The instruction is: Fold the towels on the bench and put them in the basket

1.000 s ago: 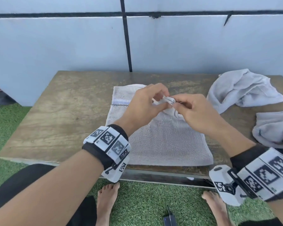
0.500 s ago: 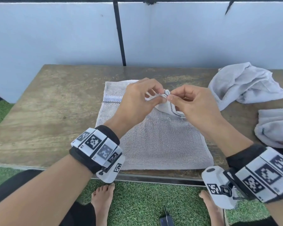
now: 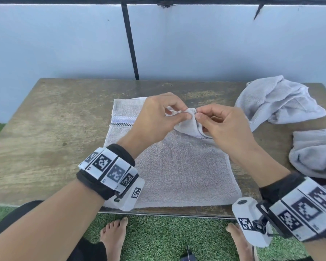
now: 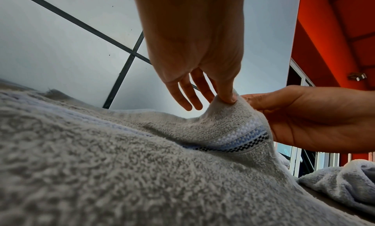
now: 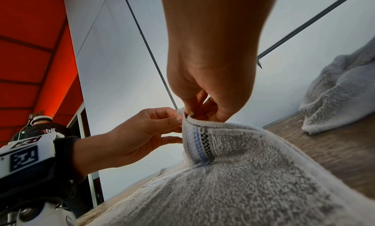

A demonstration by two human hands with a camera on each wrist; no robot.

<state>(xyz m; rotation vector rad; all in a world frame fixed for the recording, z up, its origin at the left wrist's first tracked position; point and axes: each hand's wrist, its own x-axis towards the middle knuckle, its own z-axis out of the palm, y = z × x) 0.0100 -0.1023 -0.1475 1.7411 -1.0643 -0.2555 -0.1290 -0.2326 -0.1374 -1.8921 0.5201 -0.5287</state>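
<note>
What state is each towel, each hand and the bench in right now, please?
Flat towel: spread on bench, far right corner lifted.
Left hand: grip pinches that corner.
Right hand: grip pinches same corner.
Far crumpled towel: unfolded, heaped.
Near crumpled towel: unfolded, bunched.
Bench: bears all three towels.

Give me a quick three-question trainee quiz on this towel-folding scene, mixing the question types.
1. True or false: both hands pinch the same corner of the flat towel.
2. How many crumpled towels lie on the bench to the person's right? A) none B) two C) four
3. Fill in: the pinched corner is ____ off the bench.

Key
1. True: left hand and right hand meet at the corner.
2. B: far one, near one.
3. Lifted.
</note>
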